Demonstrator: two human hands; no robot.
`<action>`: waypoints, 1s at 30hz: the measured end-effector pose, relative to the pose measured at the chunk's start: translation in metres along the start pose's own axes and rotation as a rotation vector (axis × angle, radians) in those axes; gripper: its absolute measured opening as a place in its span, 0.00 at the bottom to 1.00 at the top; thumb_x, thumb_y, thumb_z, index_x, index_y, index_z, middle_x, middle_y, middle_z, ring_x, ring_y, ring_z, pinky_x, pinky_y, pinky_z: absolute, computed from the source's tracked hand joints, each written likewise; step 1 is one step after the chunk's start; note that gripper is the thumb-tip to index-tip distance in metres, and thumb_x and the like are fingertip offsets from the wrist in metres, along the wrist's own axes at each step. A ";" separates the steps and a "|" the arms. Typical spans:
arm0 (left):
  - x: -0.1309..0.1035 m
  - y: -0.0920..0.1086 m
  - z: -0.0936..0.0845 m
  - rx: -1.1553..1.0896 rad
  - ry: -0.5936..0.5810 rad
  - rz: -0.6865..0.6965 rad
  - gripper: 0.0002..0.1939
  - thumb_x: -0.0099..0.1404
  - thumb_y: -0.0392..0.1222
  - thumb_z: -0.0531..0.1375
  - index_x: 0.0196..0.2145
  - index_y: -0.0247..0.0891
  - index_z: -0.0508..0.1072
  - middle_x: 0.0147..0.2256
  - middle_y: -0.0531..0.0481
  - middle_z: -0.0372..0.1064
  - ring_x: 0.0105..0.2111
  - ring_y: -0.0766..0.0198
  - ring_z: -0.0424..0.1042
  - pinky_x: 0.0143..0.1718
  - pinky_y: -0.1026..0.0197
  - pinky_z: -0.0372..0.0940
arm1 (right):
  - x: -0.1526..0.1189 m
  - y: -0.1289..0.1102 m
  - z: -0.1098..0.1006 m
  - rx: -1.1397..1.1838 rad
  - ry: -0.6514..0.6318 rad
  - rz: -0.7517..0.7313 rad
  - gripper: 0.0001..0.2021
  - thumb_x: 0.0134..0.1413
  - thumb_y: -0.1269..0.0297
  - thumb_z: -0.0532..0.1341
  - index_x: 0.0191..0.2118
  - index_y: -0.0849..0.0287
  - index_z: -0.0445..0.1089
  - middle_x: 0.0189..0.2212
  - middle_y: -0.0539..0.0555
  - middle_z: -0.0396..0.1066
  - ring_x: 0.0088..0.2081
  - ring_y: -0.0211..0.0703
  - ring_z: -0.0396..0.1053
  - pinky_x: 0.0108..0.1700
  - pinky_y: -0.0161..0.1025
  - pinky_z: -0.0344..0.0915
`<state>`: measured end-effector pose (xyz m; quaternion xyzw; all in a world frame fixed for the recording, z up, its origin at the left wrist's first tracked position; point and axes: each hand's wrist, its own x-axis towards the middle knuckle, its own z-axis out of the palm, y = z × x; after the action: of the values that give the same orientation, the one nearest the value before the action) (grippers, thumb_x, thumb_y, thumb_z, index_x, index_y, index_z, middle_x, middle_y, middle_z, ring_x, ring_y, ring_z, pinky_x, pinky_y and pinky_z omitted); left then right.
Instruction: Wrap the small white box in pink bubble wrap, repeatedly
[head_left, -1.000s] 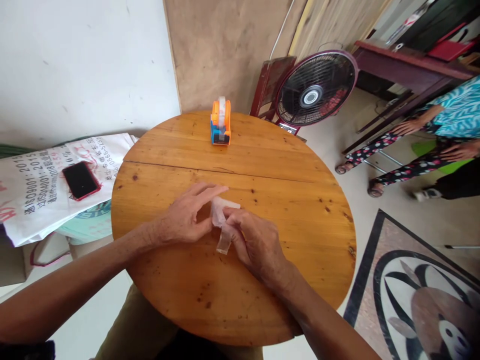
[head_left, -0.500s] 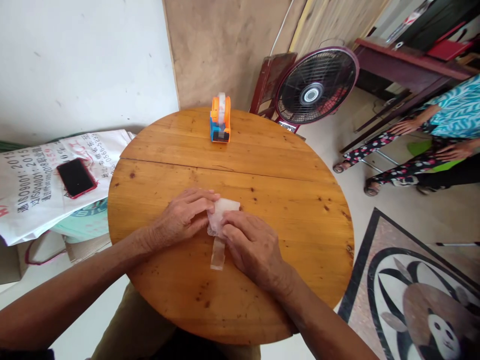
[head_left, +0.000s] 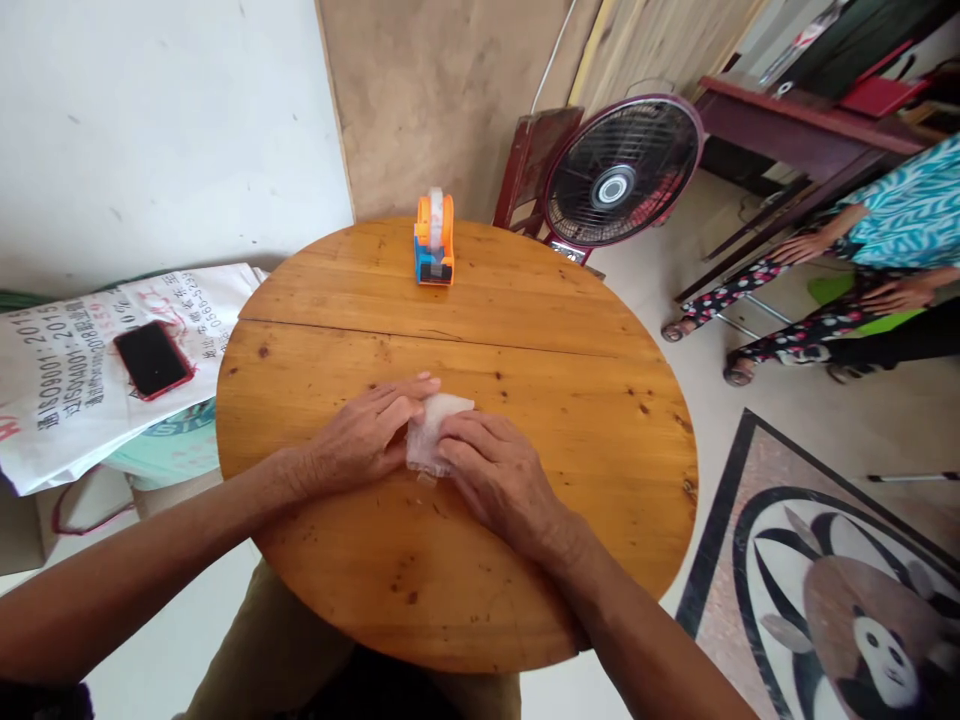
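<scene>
A small whitish, translucent wrapped packet (head_left: 433, 432) lies on the round wooden table (head_left: 480, 600) in front of me. My left hand (head_left: 367, 430) holds its left edge, with the thumb side pressed against it. Bent over the packet's right side are the fingers of my right hand (head_left: 499, 470), whose thumb is partly hidden. A short bit of clear tape (head_left: 426, 480) shows at the near edge of the packet. Toward the table's far side stands an orange and blue tape dispenser (head_left: 435, 240) with a roll of clear tape in it.
On the left, a phone (head_left: 154, 360) rests on a white printed sack (head_left: 67, 400). Beyond the table's far right edge are a fan (head_left: 615, 185) and a wooden chair (head_left: 536, 165). A seated person (head_left: 907, 220) is at the right, near a patterned floor mat (head_left: 720, 520).
The clear tape strip that stretched toward me from the packet is now mostly out of sight, with only a short bit at the near edge. Both hands stay on the packet.
</scene>
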<state>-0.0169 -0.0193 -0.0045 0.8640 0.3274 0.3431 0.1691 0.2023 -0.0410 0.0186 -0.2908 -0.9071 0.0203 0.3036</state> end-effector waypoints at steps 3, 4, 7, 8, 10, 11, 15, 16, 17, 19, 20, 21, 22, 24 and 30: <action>0.006 0.001 0.003 -0.134 0.010 -0.152 0.05 0.63 0.39 0.60 0.36 0.40 0.66 0.55 0.39 0.71 0.53 0.54 0.73 0.54 0.52 0.68 | 0.004 0.003 -0.001 0.180 0.089 0.080 0.07 0.59 0.75 0.58 0.39 0.57 0.69 0.39 0.57 0.76 0.42 0.45 0.72 0.46 0.43 0.68; 0.009 0.002 0.002 -0.193 0.010 -0.216 0.07 0.61 0.40 0.61 0.36 0.40 0.66 0.53 0.40 0.72 0.51 0.54 0.74 0.52 0.52 0.69 | 0.006 0.004 -0.003 0.247 0.122 0.130 0.07 0.60 0.75 0.57 0.39 0.57 0.69 0.39 0.56 0.76 0.42 0.44 0.73 0.46 0.42 0.68; 0.019 0.008 -0.001 -0.435 -0.007 -0.470 0.10 0.57 0.43 0.63 0.35 0.39 0.66 0.44 0.44 0.76 0.41 0.56 0.77 0.43 0.54 0.72 | 0.012 0.009 -0.012 0.433 0.147 0.345 0.04 0.60 0.70 0.60 0.40 0.56 0.70 0.38 0.54 0.76 0.40 0.42 0.73 0.45 0.40 0.69; 0.022 0.009 -0.003 -0.513 -0.017 -0.560 0.11 0.57 0.43 0.63 0.35 0.39 0.66 0.39 0.46 0.76 0.36 0.59 0.77 0.37 0.57 0.72 | 0.015 0.011 -0.015 0.494 0.111 0.419 0.04 0.59 0.68 0.62 0.41 0.56 0.70 0.38 0.53 0.76 0.40 0.42 0.73 0.44 0.40 0.69; 0.030 0.011 -0.006 -0.619 -0.056 -0.701 0.12 0.57 0.47 0.62 0.36 0.38 0.67 0.31 0.51 0.73 0.26 0.63 0.73 0.27 0.61 0.69 | 0.019 0.018 -0.018 0.633 0.010 0.525 0.14 0.53 0.63 0.67 0.45 0.57 0.69 0.41 0.54 0.75 0.40 0.43 0.72 0.44 0.41 0.69; 0.033 0.012 -0.007 -0.634 -0.082 -0.745 0.13 0.58 0.48 0.61 0.36 0.38 0.68 0.28 0.52 0.72 0.24 0.64 0.71 0.25 0.62 0.67 | 0.020 0.022 -0.018 0.703 -0.035 0.559 0.20 0.50 0.62 0.69 0.48 0.56 0.68 0.43 0.55 0.75 0.42 0.43 0.73 0.45 0.41 0.70; 0.044 0.010 -0.009 -0.414 -0.090 -0.731 0.13 0.62 0.50 0.58 0.34 0.37 0.71 0.26 0.52 0.70 0.24 0.63 0.69 0.26 0.61 0.64 | 0.021 0.038 -0.002 0.964 -0.059 0.706 0.34 0.44 0.61 0.72 0.58 0.55 0.60 0.49 0.57 0.72 0.43 0.44 0.74 0.45 0.43 0.72; 0.045 0.008 -0.008 -0.345 -0.051 -0.699 0.13 0.62 0.50 0.57 0.33 0.37 0.72 0.27 0.51 0.71 0.26 0.62 0.69 0.28 0.60 0.65 | 0.020 0.041 0.003 1.026 -0.038 0.747 0.36 0.44 0.60 0.72 0.58 0.55 0.59 0.48 0.57 0.72 0.43 0.45 0.74 0.46 0.44 0.72; 0.045 0.007 -0.006 -0.328 -0.012 -0.667 0.13 0.63 0.49 0.57 0.35 0.36 0.73 0.29 0.49 0.72 0.29 0.61 0.71 0.30 0.60 0.65 | 0.019 0.043 0.009 1.081 -0.007 0.781 0.37 0.43 0.59 0.72 0.59 0.55 0.57 0.47 0.57 0.73 0.43 0.45 0.75 0.47 0.44 0.72; 0.043 0.003 0.000 -0.477 0.032 -0.643 0.17 0.62 0.50 0.58 0.43 0.36 0.73 0.35 0.47 0.74 0.34 0.58 0.73 0.35 0.58 0.67 | 0.017 0.046 0.017 1.153 0.054 0.825 0.41 0.42 0.57 0.73 0.61 0.55 0.55 0.45 0.57 0.75 0.44 0.47 0.75 0.49 0.46 0.71; 0.041 0.002 0.003 -0.603 0.038 -0.652 0.22 0.61 0.51 0.60 0.50 0.36 0.71 0.39 0.45 0.75 0.37 0.56 0.74 0.37 0.56 0.68 | 0.016 0.047 0.019 1.169 0.080 0.836 0.43 0.42 0.56 0.73 0.62 0.55 0.53 0.45 0.57 0.75 0.45 0.48 0.75 0.50 0.47 0.71; 0.040 0.000 0.006 -0.709 0.039 -0.671 0.29 0.59 0.50 0.62 0.55 0.35 0.66 0.42 0.43 0.75 0.39 0.55 0.74 0.38 0.55 0.68 | 0.016 0.047 0.020 1.180 0.101 0.843 0.44 0.42 0.55 0.73 0.63 0.55 0.52 0.45 0.58 0.76 0.45 0.49 0.75 0.52 0.49 0.70; 0.038 -0.002 0.010 -0.779 0.042 -0.691 0.36 0.56 0.49 0.64 0.60 0.35 0.62 0.45 0.42 0.74 0.40 0.55 0.74 0.39 0.54 0.69 | 0.015 0.047 0.020 1.188 0.115 0.845 0.46 0.43 0.55 0.73 0.64 0.55 0.50 0.46 0.58 0.76 0.46 0.49 0.75 0.53 0.50 0.69; 0.036 -0.005 0.014 -0.813 0.060 -0.723 0.45 0.52 0.46 0.67 0.64 0.35 0.56 0.47 0.41 0.73 0.41 0.55 0.74 0.40 0.54 0.69 | 0.015 0.048 0.020 1.198 0.121 0.840 0.47 0.44 0.54 0.73 0.66 0.55 0.48 0.47 0.59 0.76 0.47 0.50 0.75 0.54 0.51 0.68; 0.034 -0.008 0.015 -0.709 0.074 -0.744 0.41 0.53 0.48 0.69 0.62 0.36 0.62 0.45 0.43 0.72 0.39 0.56 0.74 0.41 0.53 0.69 | 0.017 0.047 0.019 1.205 0.106 0.814 0.46 0.49 0.53 0.70 0.68 0.55 0.46 0.49 0.60 0.75 0.48 0.50 0.74 0.53 0.49 0.68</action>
<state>0.0087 0.0089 -0.0027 0.5661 0.4818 0.3799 0.5505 0.2048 0.0102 0.0022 -0.3881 -0.5423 0.6135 0.4230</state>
